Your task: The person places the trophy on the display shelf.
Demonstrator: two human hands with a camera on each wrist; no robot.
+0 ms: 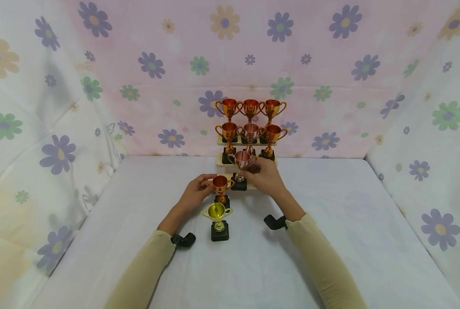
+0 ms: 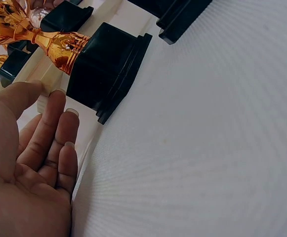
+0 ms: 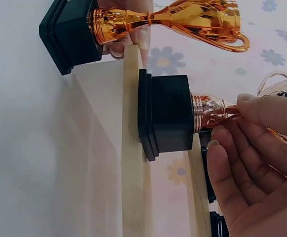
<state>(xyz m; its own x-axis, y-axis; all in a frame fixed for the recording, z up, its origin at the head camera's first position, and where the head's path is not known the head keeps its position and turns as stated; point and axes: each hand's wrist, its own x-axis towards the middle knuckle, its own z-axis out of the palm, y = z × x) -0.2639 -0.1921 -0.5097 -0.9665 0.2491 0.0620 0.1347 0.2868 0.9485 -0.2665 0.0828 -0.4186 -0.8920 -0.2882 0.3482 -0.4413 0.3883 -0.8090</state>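
Observation:
My right hand pinches the stem of a rose-gold trophy cup between thumb and fingers. Its black base stands upright at the front of the lowest step of a wooden tiered stand. With thumb and fingertips, my left hand grips the left end of that step, seen in the left wrist view. Right beside those fingers, an orange-gold trophy stands on the table in front of the stand. Nearer to me is a yellow-gold trophy on its black base.
Behind, the middle step holds two orange-gold trophies with a rose-gold trophy between them. Several orange-gold trophies line the top step. White cloth covers the table, and flowered fabric walls stand at the back and sides.

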